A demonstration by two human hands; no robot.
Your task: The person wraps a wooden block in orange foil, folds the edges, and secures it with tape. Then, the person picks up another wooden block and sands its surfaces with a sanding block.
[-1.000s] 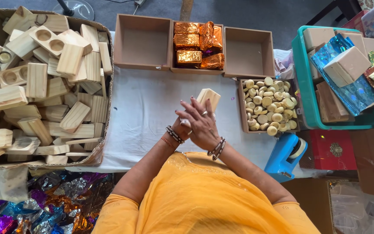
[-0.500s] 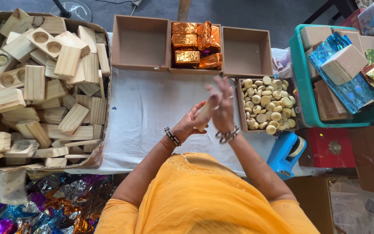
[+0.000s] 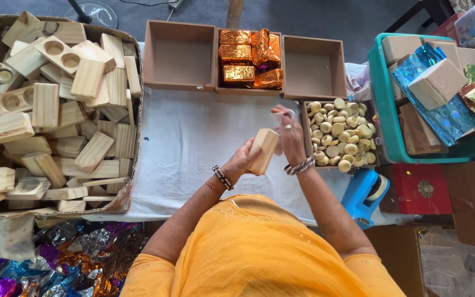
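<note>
We grip a wooden block (image 3: 263, 150) w/ left hand (image 3: 241, 162); right hand (image 3: 290, 135) pinches clear film, gold-foil packages (image 3: 248, 58) in mid tray.

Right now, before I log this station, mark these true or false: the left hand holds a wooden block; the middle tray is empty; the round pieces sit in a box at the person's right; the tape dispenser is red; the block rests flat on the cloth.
1. The left hand holds a wooden block. True.
2. The middle tray is empty. False: it holds gold-foil-wrapped blocks.
3. The round pieces sit in a box at the person's right. True.
4. The tape dispenser is red. False: it is blue.
5. The block rests flat on the cloth. False: it is held up, with the right hand beside it.
</note>
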